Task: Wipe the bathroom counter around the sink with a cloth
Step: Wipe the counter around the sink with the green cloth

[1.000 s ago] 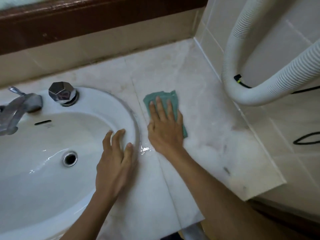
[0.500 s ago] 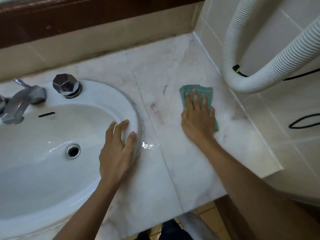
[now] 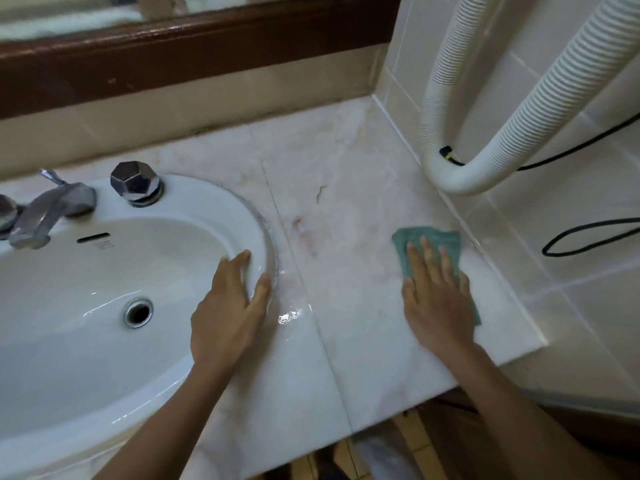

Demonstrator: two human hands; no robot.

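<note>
Chrome tap (image 3: 52, 209) stood farthest left, well beyond the left hand (image 3: 230, 306), with a faceted chrome knob (image 3: 135, 183) just to its right on the back ledge of the white sink (image 3: 207, 199). An overflow slot and a round drain (image 3: 138, 311) lay in the basin, the drain to the left of that hand.

The left hand lay flat on the sink's right rim, fingers straight and together, the thumb spread toward the counter (image 3: 346, 202); it grasped nothing. A small wet glint (image 3: 289, 317) showed on the marble just right of its thumb.

Between the two hands ran a straight seam in the pale marble counter, and beyond them, nearer the back wall, lay a faint reddish stain (image 3: 304, 230) and a short dark mark.

The right hand (image 3: 438, 296) pressed the green cloth (image 3: 429, 237) flat onto the counter with extended, slightly spread fingers; no finger curled round the fabric. The cloth lay under the palm and fingers, its far edge showing past the fingertips and a strip showing at the hand's right side, near the tiled side wall and well apart from the sink.

Right of this hand and beyond it, a white ribbed hose (image 3: 519, 98) looped down the tiles, a black cable (image 3: 588, 233) beside it. A dark wooden mirror frame (image 3: 207, 53) crossed the back wall.
</note>
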